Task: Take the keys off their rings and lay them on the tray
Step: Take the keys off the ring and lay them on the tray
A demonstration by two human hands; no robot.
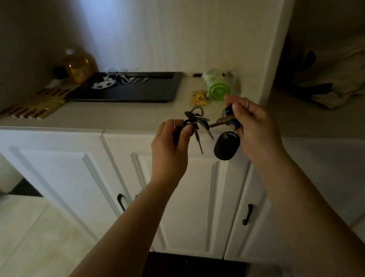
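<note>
My left hand pinches a key ring bunch with several dark keys hanging and sticking out, held in front of the counter edge. My right hand grips a second bunch with a blue-headed key, and a black oval fob dangles below it. One key from the right bunch points left toward the left bunch. The black tray lies on the counter beyond, with several loose keys and a white keychain charm at its far side.
On the counter stand a bottle of yellow liquid, a striped trivet, a green bag roll and a small yellow packet. White cabinet doors with black handles are below. Cloth and dark gloves lie at right.
</note>
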